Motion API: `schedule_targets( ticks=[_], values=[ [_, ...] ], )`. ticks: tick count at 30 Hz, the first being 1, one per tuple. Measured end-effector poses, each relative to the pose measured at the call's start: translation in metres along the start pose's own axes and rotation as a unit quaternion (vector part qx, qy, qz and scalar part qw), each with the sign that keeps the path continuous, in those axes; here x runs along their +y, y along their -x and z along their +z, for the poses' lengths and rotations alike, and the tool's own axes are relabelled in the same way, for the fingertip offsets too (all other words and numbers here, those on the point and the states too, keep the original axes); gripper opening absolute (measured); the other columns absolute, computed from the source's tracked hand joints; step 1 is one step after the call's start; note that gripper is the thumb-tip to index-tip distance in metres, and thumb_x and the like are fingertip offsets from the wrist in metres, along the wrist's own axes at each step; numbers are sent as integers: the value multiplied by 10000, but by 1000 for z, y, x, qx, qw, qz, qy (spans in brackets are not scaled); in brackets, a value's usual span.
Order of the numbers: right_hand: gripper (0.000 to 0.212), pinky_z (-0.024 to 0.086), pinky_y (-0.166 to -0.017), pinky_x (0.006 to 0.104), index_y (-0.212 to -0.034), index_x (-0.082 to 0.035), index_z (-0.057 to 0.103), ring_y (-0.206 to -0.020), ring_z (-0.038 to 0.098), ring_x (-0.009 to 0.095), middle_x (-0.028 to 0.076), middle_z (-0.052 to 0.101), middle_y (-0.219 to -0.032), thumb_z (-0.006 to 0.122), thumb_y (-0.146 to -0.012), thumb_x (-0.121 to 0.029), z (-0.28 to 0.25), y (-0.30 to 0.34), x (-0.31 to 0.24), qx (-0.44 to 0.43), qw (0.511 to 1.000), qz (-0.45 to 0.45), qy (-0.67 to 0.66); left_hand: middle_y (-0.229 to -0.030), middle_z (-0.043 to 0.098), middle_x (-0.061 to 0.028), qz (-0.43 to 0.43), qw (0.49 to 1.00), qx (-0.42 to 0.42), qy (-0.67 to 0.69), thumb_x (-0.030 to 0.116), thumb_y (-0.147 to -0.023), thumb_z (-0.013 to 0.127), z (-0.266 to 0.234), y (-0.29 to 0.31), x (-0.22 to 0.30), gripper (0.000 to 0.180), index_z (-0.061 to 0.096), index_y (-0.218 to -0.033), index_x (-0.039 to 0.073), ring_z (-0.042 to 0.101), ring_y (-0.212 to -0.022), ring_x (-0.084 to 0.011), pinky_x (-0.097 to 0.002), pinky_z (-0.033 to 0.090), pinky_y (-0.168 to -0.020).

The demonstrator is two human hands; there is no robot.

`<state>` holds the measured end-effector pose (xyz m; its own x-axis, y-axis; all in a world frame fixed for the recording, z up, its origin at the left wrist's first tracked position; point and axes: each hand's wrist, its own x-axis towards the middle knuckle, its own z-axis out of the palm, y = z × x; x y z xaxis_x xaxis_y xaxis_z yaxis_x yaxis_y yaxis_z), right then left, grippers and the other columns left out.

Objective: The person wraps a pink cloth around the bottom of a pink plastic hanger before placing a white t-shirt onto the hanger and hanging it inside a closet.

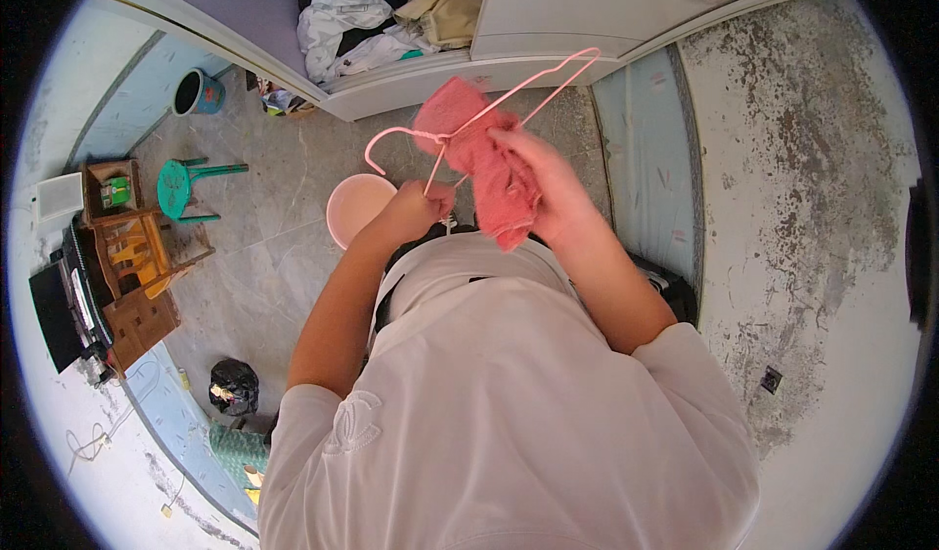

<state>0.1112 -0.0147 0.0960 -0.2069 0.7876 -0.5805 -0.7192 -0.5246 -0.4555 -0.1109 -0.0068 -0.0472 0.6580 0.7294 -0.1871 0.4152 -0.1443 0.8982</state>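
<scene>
A pink wire clothes hanger (558, 69) is held up in front of my body, its hook curving to the left. My left hand (416, 213) is closed around the hanger's wire near the hook side. Draped through and over the hanger hangs a pink-red towel (504, 193), bunched in the middle. My right hand (541, 178) grips the towel's right side with thumb and fingers. Below and left of the hanger a pale pink basin (354, 208) stands on the floor, partly hidden by my left forearm.
An open wardrobe (391, 69) with piled clothes is ahead. At left are a green stool (178, 188), a dark-mouthed bucket (199, 92), a wooden chair (137, 257) and a black bag (234, 386). A stained wall (802, 178) rises on the right.
</scene>
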Motion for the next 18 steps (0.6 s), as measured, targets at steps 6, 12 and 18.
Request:
schedule_targets(
  ticks=[6,12,18],
  values=[
    [286,583,-829,308,-1245,-72,645,-993,716,171,63,726,-1152,712,-974,-135,5,4,-25,7,997,-58,40,-668,520,-73,35,996,30,73,-69,-803,538,-2,5,-14,118,517,-732,23,471,-648,-195,-352,422,-615],
    [196,594,-815,330,-1158,-67,675,-958,726,186,73,752,-1083,701,-978,-140,-47,3,-90,120,981,-144,55,-667,528,-47,-9,999,30,33,-86,-794,534,-7,38,-43,149,492,-714,33,478,-653,-187,-340,422,-618],
    [264,626,-833,363,-1242,-22,627,-960,739,229,111,736,-1129,676,-1000,-114,-65,-3,-85,32,988,-149,-2,-722,572,-58,-9,999,-35,21,-116,-801,552,-6,29,-31,171,515,-723,32,527,-690,-193,-335,445,-634]
  ],
)
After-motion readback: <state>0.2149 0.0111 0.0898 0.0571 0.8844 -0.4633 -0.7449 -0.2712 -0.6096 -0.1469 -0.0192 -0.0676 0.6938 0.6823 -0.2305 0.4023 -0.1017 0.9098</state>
